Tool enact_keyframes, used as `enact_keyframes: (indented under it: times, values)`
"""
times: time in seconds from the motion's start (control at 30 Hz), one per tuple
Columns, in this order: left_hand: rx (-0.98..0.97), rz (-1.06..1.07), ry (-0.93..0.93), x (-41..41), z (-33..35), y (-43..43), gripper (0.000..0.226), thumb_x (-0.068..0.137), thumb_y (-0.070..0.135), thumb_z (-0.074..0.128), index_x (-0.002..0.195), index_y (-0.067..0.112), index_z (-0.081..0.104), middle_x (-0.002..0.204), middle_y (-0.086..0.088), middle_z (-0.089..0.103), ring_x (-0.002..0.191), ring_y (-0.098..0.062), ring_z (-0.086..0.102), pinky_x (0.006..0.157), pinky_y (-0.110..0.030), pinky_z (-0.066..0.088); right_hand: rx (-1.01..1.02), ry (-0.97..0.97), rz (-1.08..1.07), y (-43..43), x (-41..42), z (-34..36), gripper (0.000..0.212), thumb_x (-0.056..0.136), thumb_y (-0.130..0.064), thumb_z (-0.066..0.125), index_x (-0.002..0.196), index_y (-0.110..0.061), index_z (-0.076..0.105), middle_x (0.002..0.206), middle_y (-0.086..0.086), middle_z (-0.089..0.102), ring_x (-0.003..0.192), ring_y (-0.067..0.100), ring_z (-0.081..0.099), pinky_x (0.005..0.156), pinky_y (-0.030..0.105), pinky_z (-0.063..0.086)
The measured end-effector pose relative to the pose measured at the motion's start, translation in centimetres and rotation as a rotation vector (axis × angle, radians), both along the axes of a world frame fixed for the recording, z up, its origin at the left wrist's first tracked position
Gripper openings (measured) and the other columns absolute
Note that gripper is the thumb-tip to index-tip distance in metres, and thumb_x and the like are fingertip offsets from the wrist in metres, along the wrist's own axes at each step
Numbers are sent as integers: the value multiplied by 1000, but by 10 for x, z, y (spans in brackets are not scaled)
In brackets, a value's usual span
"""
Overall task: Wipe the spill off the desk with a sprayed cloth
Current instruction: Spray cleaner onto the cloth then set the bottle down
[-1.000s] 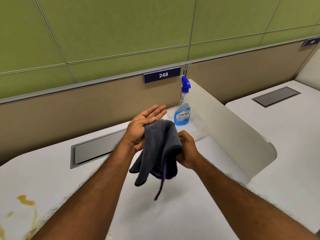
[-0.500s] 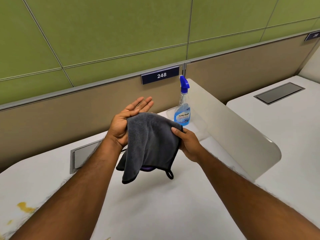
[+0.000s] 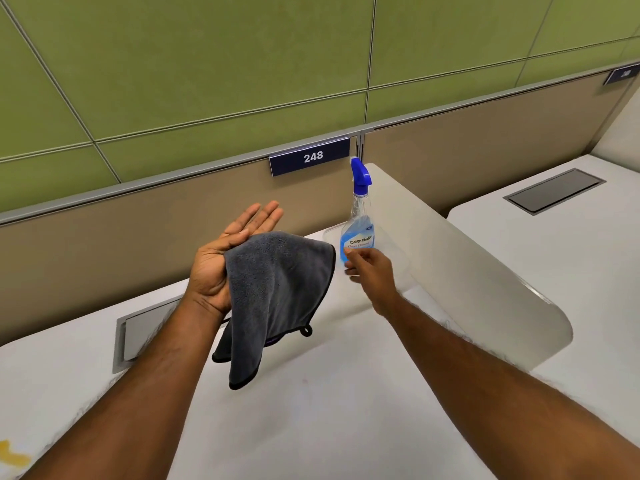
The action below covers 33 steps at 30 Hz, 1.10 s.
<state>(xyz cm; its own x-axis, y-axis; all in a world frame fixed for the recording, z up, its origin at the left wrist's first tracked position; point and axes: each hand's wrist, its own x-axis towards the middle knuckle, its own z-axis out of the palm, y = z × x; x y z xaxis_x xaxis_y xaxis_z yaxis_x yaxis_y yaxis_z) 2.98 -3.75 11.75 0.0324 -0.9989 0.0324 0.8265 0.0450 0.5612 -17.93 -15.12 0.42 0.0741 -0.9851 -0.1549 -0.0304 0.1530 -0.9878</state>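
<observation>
Head view looks down on a smooth white bench (image 3: 329, 410) with a matte, faintly scuffed top. The left hand (image 3: 221, 268) is raised palm-up, flat and open, its fingers (image 3: 263, 216) stretched out straight and lying close together. Draped over that palm is the cloth (image 3: 277, 292), a dark grey microfibre with a soft, fuzzy nap and a thin black stitched edge; it hangs in loose folds below the hand, clear of the bench, with a small black hanging loop at its lower right corner and a hint of purple on the underside.

Over to the right hand (image 3: 370, 271), reaching forward toward the spray bottle (image 3: 358, 233), fingertips curled and blurred right in front of the label. Whether they touch the plastic, I cannot tell; they are not wrapped around it. That bottle stands upright at the back of the bench: clear plastic, narrow neck, pale blue liquid in the lower half, a bright blue trigger head on top.

Just beside the bottle rises a glossy white divider panel (image 3: 467, 271) with a rounded corner. Behind runs a beige partition carrying a navy number plate (image 3: 311, 156) reading 248. A grey metal cable hatch (image 3: 138, 337) sits recessed at the left. Down in the bottom left corner, a yellow smear, the spill (image 3: 12, 457), lies on the bench, well apart from the cloth.
</observation>
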Motion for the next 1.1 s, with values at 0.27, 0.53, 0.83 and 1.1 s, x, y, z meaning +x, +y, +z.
enact_keyframes:
  times: [0.27, 0.53, 0.83, 1.1]
  values:
    - [-31, 49, -49, 11, 7, -9, 81, 64, -3, 61, 142, 1, 39, 142, -18, 53, 131, -29, 52, 102, -42, 41, -327, 382, -164, -98, 1, 13, 72, 76, -25, 83, 133, -12, 41, 133, 9, 50, 119, 22, 52, 96, 32, 48]
    - [-45, 75, -88, 27, 0, -15, 78, 64, -2, 63, 138, 2, 42, 141, -16, 55, 131, -27, 52, 101, -41, 41, -221, 304, 78, -161, 14, 4, 85, 78, -28, 81, 143, -17, 27, 134, 12, 54, 114, 28, 58, 97, 40, 48]
    - [16, 98, -58, 21, 0, -12, 71, 70, -5, 54, 139, 1, 41, 139, -17, 56, 129, -28, 54, 99, -39, 44, -382, 428, 84, -173, 13, 18, 45, 87, -24, 72, 125, -14, 49, 109, 3, 63, 93, 18, 60, 79, 29, 46]
    - [-13, 109, -51, 16, 20, 2, 82, 60, -4, 62, 139, 0, 41, 139, -18, 56, 129, -29, 54, 100, -40, 43, -533, 385, 44, -139, -4, 71, 42, 80, -26, 78, 113, -19, 53, 97, -2, 65, 81, 12, 63, 77, 32, 54]
